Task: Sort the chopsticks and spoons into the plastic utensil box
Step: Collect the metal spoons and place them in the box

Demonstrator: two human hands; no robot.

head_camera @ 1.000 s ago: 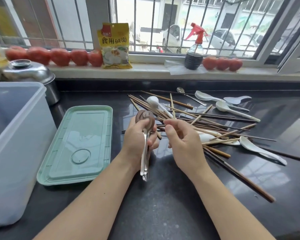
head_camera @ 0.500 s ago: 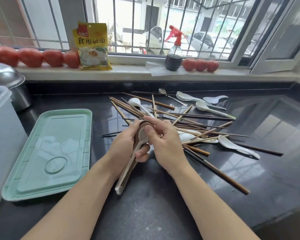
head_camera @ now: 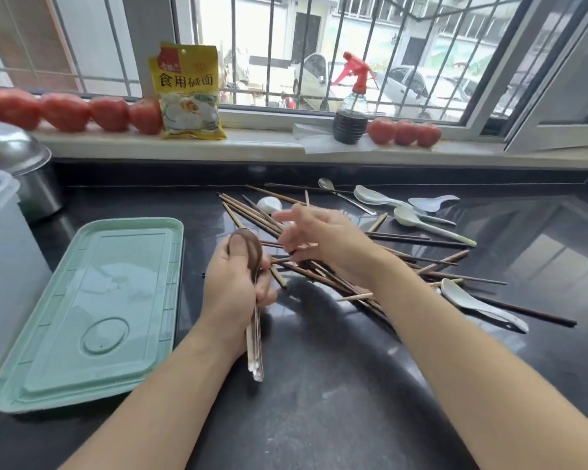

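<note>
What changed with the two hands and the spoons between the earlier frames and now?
The right hand left the metal spoons it was steadying half a second ago and moved out over the chopstick pile, fingers spread, holding nothing. The left hand still grips the spoons. The green lid and the scattered white spoons lie as before.

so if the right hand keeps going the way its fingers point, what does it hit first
Probably the white spoon lying on the chopsticks just past the right hand; height is hard to judge.
</note>
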